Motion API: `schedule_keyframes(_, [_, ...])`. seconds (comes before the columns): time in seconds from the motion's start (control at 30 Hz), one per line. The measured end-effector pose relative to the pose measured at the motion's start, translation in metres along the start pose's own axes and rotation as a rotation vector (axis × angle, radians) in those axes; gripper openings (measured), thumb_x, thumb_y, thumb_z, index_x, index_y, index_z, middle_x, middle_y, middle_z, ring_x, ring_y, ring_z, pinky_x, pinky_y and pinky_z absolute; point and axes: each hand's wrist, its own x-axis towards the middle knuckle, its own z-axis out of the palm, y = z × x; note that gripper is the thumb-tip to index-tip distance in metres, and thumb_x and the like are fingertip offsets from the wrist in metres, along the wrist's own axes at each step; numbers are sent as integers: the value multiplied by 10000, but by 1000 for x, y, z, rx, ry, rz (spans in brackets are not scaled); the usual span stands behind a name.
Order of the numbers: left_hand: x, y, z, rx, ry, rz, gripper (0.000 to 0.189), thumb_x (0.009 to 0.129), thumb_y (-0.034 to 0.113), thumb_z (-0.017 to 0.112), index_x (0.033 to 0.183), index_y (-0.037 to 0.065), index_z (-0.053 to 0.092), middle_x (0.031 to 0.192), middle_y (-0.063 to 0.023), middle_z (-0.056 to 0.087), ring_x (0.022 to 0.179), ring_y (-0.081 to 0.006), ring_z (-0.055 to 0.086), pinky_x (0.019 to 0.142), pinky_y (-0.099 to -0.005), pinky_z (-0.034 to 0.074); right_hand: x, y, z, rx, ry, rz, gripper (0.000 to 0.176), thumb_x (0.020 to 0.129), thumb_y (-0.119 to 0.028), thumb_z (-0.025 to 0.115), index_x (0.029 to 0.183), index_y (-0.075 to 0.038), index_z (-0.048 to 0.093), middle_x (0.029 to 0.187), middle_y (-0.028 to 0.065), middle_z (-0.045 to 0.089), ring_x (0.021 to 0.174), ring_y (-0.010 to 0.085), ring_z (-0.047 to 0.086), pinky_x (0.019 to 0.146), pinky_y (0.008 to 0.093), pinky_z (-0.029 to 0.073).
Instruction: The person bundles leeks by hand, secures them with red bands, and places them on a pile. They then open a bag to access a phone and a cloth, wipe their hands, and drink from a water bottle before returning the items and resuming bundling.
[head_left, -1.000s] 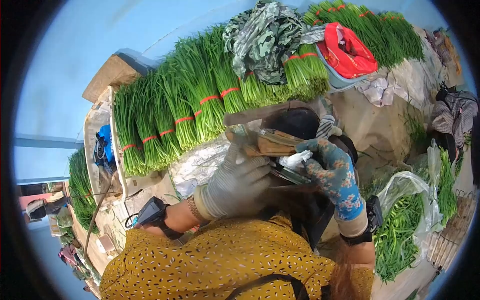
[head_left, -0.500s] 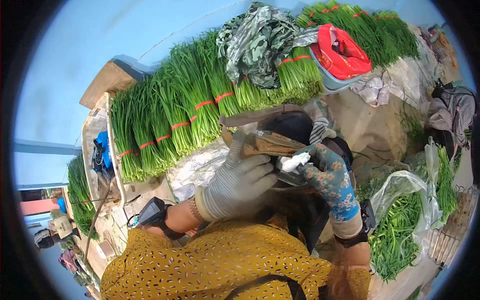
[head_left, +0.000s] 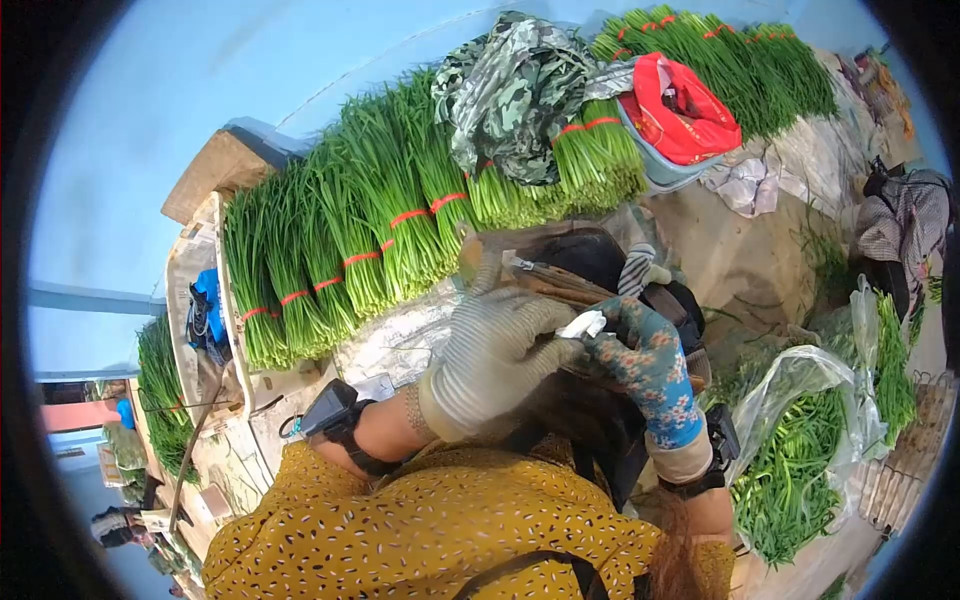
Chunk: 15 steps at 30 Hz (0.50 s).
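While both forearms reach forward over a mustard-yellow garment with black and white flecks (head_left: 420, 520), the two gloved hands meet near mid-view. Between them: a small, crumpled white wad (head_left: 582, 324), material unclear.

Right hand (head_left: 650, 350), in a blue glove printed with pale and red flowers, pinches the wad from its side, thumb and forefinger drawn together. Left hand (head_left: 500, 355), in a pale grey striped knit glove, blurred; fingers bent toward the wad and fingertips right at it. Cannot tell whether they grip it or only touch.

Just beyond the hands, a brown pouch-like thing (head_left: 562, 285), partly hidden by the gloves. Black boxy devices at both wrists, one on the left (head_left: 335, 408), one on the right (head_left: 720, 432).

Farther off, a row of upright green leafy bundles (head_left: 365, 235) bound with red bands, standing along a pale blue wall (head_left: 180, 90). Crumpled camouflage cloth (head_left: 515, 95) lies over some of them. Next to it, a bright red bag (head_left: 700, 130) sits in a blue-grey tub (head_left: 668, 182). On the right, loose green stalks (head_left: 785, 495) spill beside clear plastic sheeting (head_left: 785, 375).
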Motion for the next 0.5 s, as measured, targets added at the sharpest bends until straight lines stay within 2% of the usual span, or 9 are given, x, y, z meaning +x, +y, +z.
schedule_keyframes(0.1, [1,-2,1,12,3,-11,181,746,86,759,898,32,679,701,-102,645,685,-259,640,873,-361,456,-1,3,0,12,2,-121,184,854,10,627,1036,2,658,961,39,674,843,76,597,763,236,497])
schedule_keyframes(0.2, [3,0,1,17,17,-89,105,784,126,715,863,62,686,732,-116,656,766,-319,628,970,-438,359,1,2,3,-21,74,-168,216,854,2,638,1069,7,653,966,62,672,868,91,607,784,247,503])
schedule_keyframes(0.3, [5,-4,3,0,29,-80,102,784,120,712,858,55,685,743,-125,657,755,-324,624,969,-431,359,2,4,2,2,81,-174,239,847,-4,655,1085,8,650,960,71,672,876,105,615,787,254,504])
schedule_keyframes(0.4, [6,-9,11,-47,63,-97,96,783,119,711,839,46,683,750,-142,655,753,-332,619,954,-428,372,8,7,5,-123,117,-287,242,833,5,667,1074,3,651,937,73,677,860,106,617,780,254,504])
schedule_keyframes(0.5, [8,-11,13,-4,31,-77,143,776,130,720,879,41,676,766,-140,658,782,-348,616,930,-418,392,10,3,2,-201,116,-214,210,821,11,678,1030,0,662,899,62,681,822,110,617,767,260,506])
